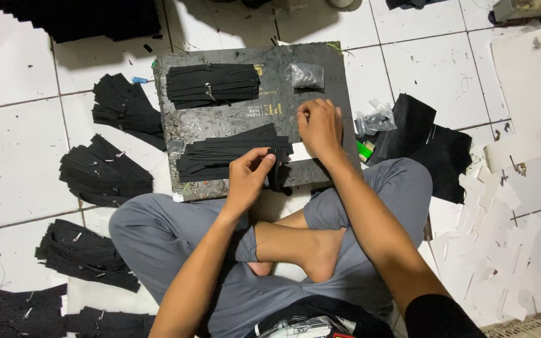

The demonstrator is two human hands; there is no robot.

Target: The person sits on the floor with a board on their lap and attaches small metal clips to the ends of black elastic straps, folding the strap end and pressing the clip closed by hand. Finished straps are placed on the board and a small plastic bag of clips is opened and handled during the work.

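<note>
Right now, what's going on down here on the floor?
A person sits cross-legged on a white tiled floor at a dark board. The left hand pinches the end of a black strip from the fanned pile on the board, while the right hand rests closed beside it. Another pile and a small plastic bag lie further back. Pinned bundles of strips lie on the floor at the left.

strip stacks (213,84) on board (333,75), bundles (104,172) left on floor (14,156), paper scraps (502,250) right
</note>
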